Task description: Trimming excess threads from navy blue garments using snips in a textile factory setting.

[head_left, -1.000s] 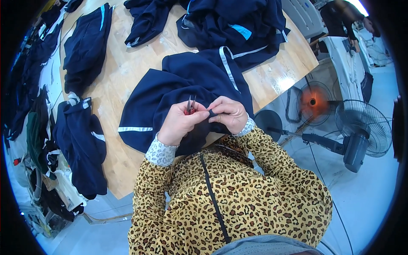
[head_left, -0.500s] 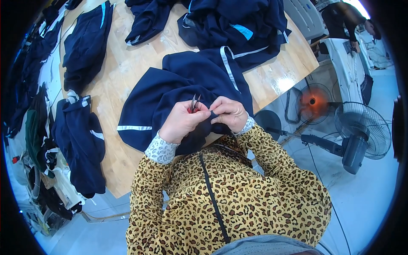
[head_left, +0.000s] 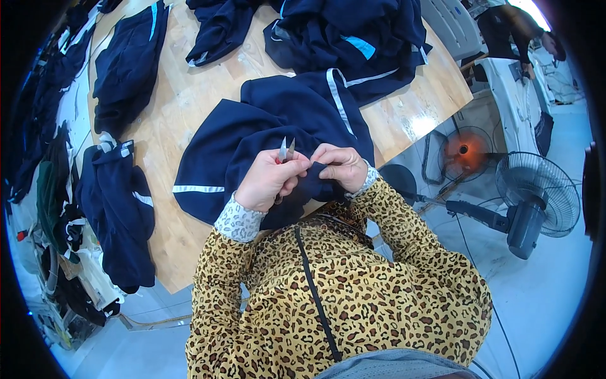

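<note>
A navy garment with white stripes lies bunched on the near part of the table and hangs over its edge toward me. My left hand is closed around small thread snips, their two pointed blades slightly apart and aimed away from me. A bit of red handle shows beside the thumb; the rest is hidden in the palm. My left thumb and fingertips also meet the garment's edge. Close by on the right, my right hand pinches the same edge between thumb and fingers, with a small flap of cloth raised between both hands.
Other navy garments lie on the wooden table: a heap at the far side and a folded piece on the left. A grey fan and an orange-centred fan stand at right. A person is at the far right.
The snips have turned in my left hand, so the blades show more and the red handle less. My right hand has shifted slightly, and more of the cloth flap shows between the hands.
</note>
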Motion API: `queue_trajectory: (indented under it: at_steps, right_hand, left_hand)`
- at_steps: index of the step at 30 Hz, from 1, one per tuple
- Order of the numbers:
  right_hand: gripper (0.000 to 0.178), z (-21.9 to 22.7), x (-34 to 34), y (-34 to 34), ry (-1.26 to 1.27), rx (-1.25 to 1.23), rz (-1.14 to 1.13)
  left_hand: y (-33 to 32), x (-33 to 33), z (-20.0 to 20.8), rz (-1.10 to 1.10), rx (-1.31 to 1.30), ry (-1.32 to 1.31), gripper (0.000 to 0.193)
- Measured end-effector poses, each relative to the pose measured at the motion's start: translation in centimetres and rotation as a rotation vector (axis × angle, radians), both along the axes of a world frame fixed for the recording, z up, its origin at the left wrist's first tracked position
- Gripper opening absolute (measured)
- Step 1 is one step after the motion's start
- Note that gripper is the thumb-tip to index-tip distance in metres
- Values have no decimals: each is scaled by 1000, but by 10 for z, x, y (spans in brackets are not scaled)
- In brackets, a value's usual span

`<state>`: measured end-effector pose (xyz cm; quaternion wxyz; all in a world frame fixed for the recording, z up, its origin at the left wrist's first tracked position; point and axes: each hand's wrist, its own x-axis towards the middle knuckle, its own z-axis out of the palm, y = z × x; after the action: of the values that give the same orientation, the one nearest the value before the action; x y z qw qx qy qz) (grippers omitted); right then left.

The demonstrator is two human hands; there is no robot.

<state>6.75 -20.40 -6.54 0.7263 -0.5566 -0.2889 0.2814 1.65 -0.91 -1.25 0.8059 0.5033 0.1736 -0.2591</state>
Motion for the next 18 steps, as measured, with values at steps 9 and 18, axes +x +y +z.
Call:
queue_trajectory:
  at_steps: [9,18]
  right_hand:
    - [11,-3,-2,1,207,122,56]
    - [16,-9,0,-1,388,232,74]
  left_hand:
    - [-7,0,-2,10,227,-210,10]
    - [-5,-2,3,79,335,-321,11]
